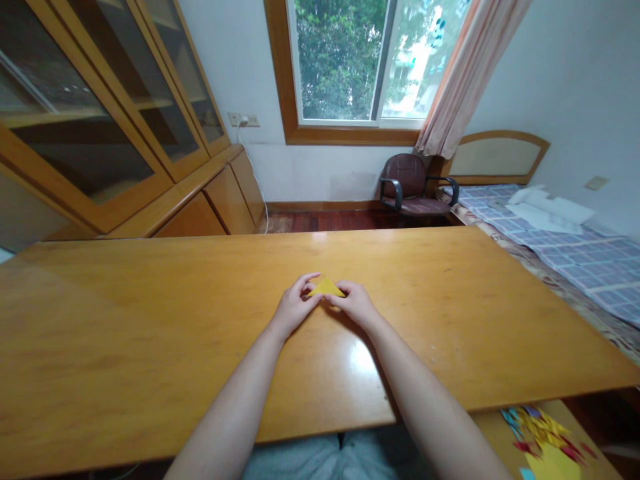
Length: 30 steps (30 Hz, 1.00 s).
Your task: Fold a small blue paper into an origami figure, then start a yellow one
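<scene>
A small yellow piece of paper, folded into a triangle (327,287), is held just over the middle of the wooden table (200,353), its point facing away from me. My left hand (297,301) pinches its left corner between thumb and fingers. On the other side, my right hand (355,301) has thumb and fingers closed on the right corner. Both thumbs meet near the lower edge of the paper. The fingertips behind the paper are partly hidden.
At the lower right, below the tabletop, a surface (493,443) bears yellow paper (555,463) and several coloured folded pieces (543,427). A brown armchair (413,183) stands beyond the table. A bed (575,247) lies along the right, a glass-fronted cabinet (115,133) on the left.
</scene>
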Motion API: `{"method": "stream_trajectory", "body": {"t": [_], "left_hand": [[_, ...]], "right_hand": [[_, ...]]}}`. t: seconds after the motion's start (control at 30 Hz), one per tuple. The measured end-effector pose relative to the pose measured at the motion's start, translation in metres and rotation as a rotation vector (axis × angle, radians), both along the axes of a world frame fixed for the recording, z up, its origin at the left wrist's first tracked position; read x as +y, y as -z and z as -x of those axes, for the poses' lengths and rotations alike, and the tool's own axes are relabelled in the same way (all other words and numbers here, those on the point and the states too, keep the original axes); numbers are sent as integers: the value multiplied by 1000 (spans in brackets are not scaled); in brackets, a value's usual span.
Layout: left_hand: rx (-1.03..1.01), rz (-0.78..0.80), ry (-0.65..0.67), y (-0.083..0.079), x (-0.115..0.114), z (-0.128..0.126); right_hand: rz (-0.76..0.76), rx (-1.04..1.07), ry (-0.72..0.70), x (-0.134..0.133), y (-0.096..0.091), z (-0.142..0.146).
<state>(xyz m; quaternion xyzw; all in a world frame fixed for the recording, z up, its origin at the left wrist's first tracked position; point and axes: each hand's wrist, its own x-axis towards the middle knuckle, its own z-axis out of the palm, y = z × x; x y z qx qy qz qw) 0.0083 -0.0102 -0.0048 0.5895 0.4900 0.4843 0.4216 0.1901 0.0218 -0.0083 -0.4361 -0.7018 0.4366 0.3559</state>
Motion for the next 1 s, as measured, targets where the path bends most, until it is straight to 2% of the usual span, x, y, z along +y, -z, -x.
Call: {"method": "stream_trajectory", "body": {"t": [0.23,0.47,0.83,0.9,1.0], "left_hand": [[-25,-1,16,10,4,3],[-148,6,-58,10,8,6],[-185,17,-142,2,5,6],[-187,22,-138,1,5,5],[-184,20,-120,3,5,4]], "right_hand": [[33,-10,13,1,1,0],[245,277,94,4,3,-3],[164,449,263,12,9,-7],[160,443,254,11,8,-6],[166,377,160,8,5,-4]]}}
